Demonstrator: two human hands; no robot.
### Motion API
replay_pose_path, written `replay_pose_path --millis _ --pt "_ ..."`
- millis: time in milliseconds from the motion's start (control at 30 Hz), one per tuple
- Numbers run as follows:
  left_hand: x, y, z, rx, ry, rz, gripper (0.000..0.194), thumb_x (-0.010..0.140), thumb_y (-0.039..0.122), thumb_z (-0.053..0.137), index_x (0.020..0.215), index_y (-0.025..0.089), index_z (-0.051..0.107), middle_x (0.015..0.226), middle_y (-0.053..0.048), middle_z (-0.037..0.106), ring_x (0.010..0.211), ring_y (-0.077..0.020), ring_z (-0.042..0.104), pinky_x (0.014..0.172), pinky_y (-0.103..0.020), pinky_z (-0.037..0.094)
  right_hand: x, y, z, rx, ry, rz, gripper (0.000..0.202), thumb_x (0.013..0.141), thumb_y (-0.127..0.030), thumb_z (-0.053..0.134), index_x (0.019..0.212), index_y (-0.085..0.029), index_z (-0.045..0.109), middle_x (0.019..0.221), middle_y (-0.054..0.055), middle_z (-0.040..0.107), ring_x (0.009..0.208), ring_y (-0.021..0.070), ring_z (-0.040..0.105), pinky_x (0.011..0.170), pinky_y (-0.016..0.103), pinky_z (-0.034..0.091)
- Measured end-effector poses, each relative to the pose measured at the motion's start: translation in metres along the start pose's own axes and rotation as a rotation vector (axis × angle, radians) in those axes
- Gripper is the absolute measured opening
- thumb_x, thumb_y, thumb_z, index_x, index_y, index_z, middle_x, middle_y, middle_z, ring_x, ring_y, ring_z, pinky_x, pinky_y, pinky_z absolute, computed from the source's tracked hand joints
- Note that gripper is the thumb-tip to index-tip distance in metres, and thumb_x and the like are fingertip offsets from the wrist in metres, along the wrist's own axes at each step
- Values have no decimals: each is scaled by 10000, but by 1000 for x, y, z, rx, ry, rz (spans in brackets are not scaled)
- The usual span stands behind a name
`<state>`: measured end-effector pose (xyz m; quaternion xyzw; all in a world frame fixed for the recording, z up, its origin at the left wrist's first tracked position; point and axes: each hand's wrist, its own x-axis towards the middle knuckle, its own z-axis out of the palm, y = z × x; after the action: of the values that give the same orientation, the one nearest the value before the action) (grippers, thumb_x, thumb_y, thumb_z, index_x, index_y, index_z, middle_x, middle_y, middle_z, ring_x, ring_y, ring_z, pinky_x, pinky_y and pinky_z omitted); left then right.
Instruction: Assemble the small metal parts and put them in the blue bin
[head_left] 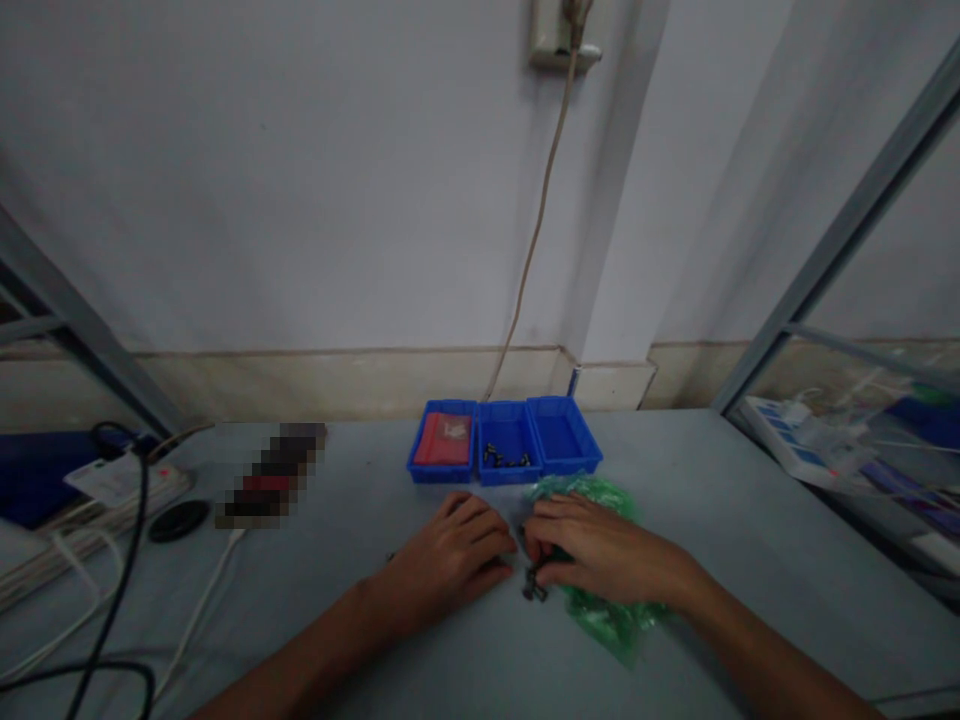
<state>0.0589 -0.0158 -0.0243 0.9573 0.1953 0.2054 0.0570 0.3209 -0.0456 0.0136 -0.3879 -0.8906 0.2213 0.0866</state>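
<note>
My left hand (459, 550) rests on the grey table with its fingers curled and close together. Whatever they hold, if anything, is hidden. A tiny dark piece (391, 555) lies by its wrist side. My right hand (589, 545) is on a crumpled green plastic bag (611, 625), fingers bent round small dark metal parts. More of these small metal parts (534, 585) lie in a cluster at its thumb, between the two hands. Behind the hands, a blue bin (510, 420) has several similar dark parts at its front end.
Left of that bin stands a blue bin with a red packet (442, 440); another blue bin (562, 430) adjoins on the right. At left are a blurred-out object (274, 480), a black disc (178, 521) and cables (135, 560). A power strip (787, 440) sits beyond the right frame post.
</note>
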Motion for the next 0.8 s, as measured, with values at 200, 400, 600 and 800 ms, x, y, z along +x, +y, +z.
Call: replay_pose_path --millis 200,400,600,800 --pt "-2 1 -11 23 -29 -26 138 970 171 670 1104 202 660 1129 -50 681 1084 -236 581 1004 -396 419 -2 3 0 27 14 12 62 951 -177 707 979 -214 666 998 18 664 984 218 623 878 326 436" --pt "-3 -4 -1 78 26 15 83 1049 290 666 1076 211 671 1106 -27 703 1047 -220 593 967 -377 415 -2 5 3 33 20 24 70 976 -151 643 1006 -212 657 1025 30 657 984 216 627 890 332 459" --pt "-4 -6 -1 83 125 63 132 1096 254 577 1152 191 679 1053 -29 732 1017 -208 608 968 -367 416 -4 2 -1 5 3 53 21 1048 -215 598 1057 -224 615 1083 46 643 998 232 625 881 356 464" --pt "-5 -2 -5 163 54 116 168 1102 224 547 1173 201 697 1085 -45 705 1036 -225 587 994 -402 400 -4 0 -5 62 80 79 21 1066 -217 579 1057 -230 566 1057 32 652 969 216 622 857 341 469"
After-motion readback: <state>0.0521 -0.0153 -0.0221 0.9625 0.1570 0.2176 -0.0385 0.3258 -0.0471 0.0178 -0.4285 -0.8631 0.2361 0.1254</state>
